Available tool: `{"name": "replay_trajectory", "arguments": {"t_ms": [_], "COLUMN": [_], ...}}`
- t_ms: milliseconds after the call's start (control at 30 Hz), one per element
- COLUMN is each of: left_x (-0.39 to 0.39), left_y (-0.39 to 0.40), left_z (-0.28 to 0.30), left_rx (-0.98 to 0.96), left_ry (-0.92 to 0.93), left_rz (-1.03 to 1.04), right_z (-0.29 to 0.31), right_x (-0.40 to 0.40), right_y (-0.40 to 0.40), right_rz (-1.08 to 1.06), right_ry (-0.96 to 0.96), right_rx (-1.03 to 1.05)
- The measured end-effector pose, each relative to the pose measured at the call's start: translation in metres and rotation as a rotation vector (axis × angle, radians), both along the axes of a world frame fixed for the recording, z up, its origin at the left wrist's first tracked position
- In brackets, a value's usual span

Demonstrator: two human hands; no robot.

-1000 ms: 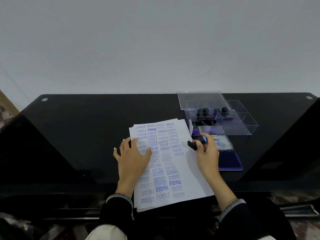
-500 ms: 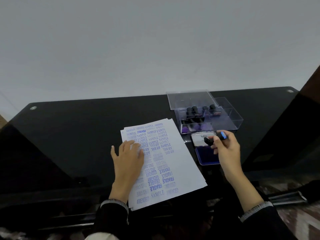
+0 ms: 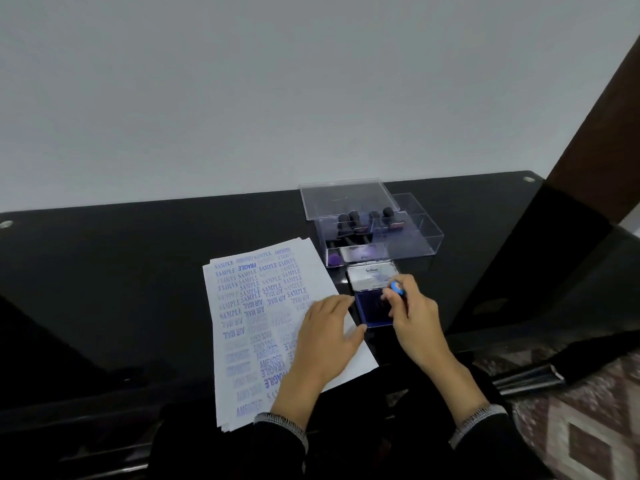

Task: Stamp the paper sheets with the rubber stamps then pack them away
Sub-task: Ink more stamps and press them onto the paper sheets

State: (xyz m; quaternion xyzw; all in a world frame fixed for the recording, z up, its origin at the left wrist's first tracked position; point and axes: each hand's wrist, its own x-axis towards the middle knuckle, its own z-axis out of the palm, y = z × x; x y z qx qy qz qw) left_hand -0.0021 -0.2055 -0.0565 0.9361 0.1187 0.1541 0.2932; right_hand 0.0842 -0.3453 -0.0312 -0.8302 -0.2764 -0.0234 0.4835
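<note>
Stamping well advanced, judging by the top sheet of the paper stack [image 3: 277,320] on the black table [image 3: 104,271], crowded with blue SAMPLE, AIR MAIL, AMENDED and FRAGILE marks apart from a bare strip along its right edge; packing not begun, since the clear box [image 3: 381,237] stands open behind with its lid [image 3: 343,199] propped at the rear and several stamps [image 3: 353,220] inside. Open ink pad [image 3: 372,308] just right of the sheets. Left hand [image 3: 325,337] flat with fingers spread, now at the stack's right edge beside the pad rather than mid-sheet. Right hand [image 3: 412,317] pinching the blue-topped stamp [image 3: 396,288], now over the pad.
</note>
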Motion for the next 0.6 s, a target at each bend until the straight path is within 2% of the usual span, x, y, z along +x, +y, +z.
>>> {"name": "replay_trajectory", "arguments": {"t_ms": [167, 433, 600], "left_x": [-0.001, -0.001, 0.000], "left_y": [0.000, -0.001, 0.001], "left_z": [-0.008, -0.010, -0.002], "left_rx": [0.036, 0.042, -0.090], "left_ry": [0.017, 0.027, 0.024], "left_rz": [-0.012, -0.008, -0.020], "right_z": [-0.006, -0.014, -0.019], "right_x": [-0.001, 0.001, 0.000], "right_y": [0.003, 0.010, 0.013], "right_rz": [0.054, 0.012, -0.004], "right_ry": [-0.026, -0.106, -0.258], "right_rx": [-0.075, -0.123, -0.224]}}
